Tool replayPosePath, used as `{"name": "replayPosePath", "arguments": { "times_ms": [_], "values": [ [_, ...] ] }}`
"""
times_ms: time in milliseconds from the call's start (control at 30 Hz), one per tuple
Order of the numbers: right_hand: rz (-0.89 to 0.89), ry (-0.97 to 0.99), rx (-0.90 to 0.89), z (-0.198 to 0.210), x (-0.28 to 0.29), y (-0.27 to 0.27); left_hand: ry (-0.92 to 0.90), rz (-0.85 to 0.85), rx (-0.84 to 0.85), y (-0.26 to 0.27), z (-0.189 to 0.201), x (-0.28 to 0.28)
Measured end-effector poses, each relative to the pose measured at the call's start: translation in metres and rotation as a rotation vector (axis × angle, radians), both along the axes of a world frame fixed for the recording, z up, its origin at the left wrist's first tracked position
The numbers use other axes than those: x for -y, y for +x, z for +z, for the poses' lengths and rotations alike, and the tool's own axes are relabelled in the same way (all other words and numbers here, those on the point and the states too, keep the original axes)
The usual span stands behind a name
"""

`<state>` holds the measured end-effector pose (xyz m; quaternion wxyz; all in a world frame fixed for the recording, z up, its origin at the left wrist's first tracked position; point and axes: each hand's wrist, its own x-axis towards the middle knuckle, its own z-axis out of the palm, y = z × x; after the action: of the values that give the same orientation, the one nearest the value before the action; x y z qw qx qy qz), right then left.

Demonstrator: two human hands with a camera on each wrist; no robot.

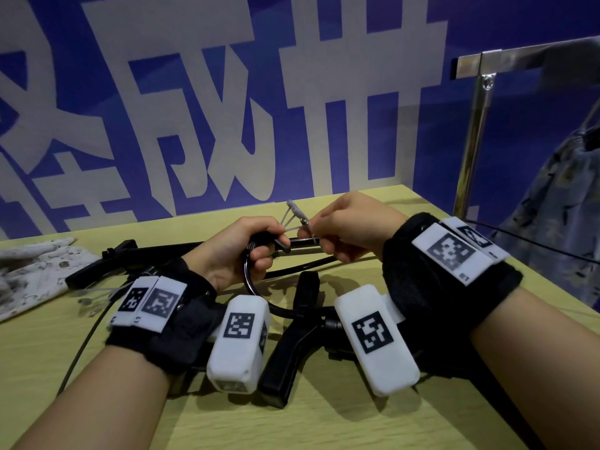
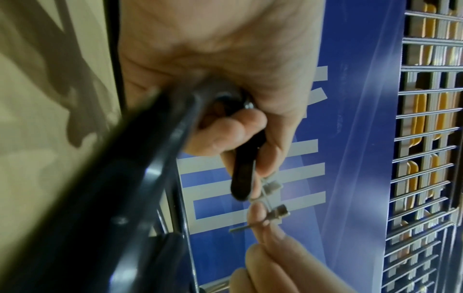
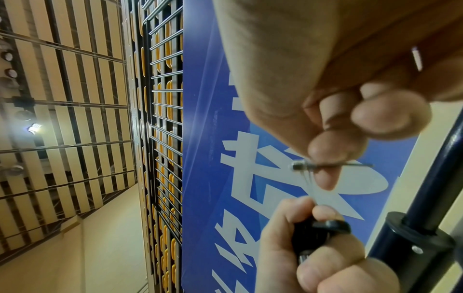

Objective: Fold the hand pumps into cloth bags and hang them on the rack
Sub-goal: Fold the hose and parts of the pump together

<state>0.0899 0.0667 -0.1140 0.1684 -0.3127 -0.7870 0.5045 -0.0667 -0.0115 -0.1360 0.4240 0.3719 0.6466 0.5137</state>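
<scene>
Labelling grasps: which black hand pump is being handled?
The nearer black hand pump: its hose curls up into the left hand. The far pump lies untouched.

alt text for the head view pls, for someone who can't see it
Over a yellow-green table, a person's left hand grips the black hose end of a hand pump, while the right hand pinches a small metal needle nozzle tied to it. A pale cloth bag lies far left; a metal rack stands far right.
</scene>
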Motion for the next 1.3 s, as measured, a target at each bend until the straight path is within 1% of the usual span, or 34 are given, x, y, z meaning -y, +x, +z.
{"name": "replayPosePath", "arguments": {
  "times_ms": [100,233,400,500,567,633,700,767,867,933,967,1067,1167,1233,1300],
  "values": [
    [-0.024,0.028,0.053,-0.002,-0.002,-0.001,-0.004,-0.004,0.014,-0.001,-0.001,-0.001],
    [-0.037,0.013,0.092,-0.002,-0.004,-0.002,0.001,-0.002,-0.006,-0.002,-0.002,-0.002],
    [-0.033,-0.005,0.036,-0.004,-0.008,-0.002,0.02,0.003,-0.014,-0.002,-0.001,-0.001],
    [-0.066,-0.041,-0.008,-0.002,-0.006,0.0,0.016,0.017,-0.076,0.002,0.005,0.004],
    [-0.077,-0.042,0.009,0.001,-0.002,0.001,-0.007,0.024,-0.118,0.004,0.01,0.009],
    [-0.02,-0.035,0.073,0.006,0.004,0.004,-0.038,0.036,-0.135,0.006,0.013,0.015],
    [0.071,-0.033,0.142,0.012,0.009,0.007,-0.044,0.049,-0.108,0.009,0.015,0.023],
    [0.131,0.043,0.239,0.017,0.016,0.013,-0.019,0.073,-0.026,0.012,0.018,0.035],
    [0.17,0.254,0.408,0.021,0.029,0.029,0.0,0.083,0.038,0.016,0.025,0.058],
    [0.196,0.434,0.548,0.023,0.04,0.044,0.022,0.093,0.027,0.019,0.029,0.071],
    [0.219,0.492,0.611,0.023,0.045,0.051,0.033,0.104,0.006,0.022,0.03,0.076],
    [0.296,0.573,0.752,0.019,0.062,0.069,0.053,0.138,-0.078,0.032,0.034,0.089],
    [0.306,0.651,0.781,0.005,0.073,0.071,0.066,0.142,-0.152,0.041,0.036,0.093],
    [0.278,0.677,0.725,-0.004,0.077,0.07,0.088,0.16,-0.214,0.05,0.037,0.093],
    [0.252,0.667,0.665,-0.009,0.078,0.07,0.148,0.222,-0.241,0.059,0.038,0.091]
  ]
}}
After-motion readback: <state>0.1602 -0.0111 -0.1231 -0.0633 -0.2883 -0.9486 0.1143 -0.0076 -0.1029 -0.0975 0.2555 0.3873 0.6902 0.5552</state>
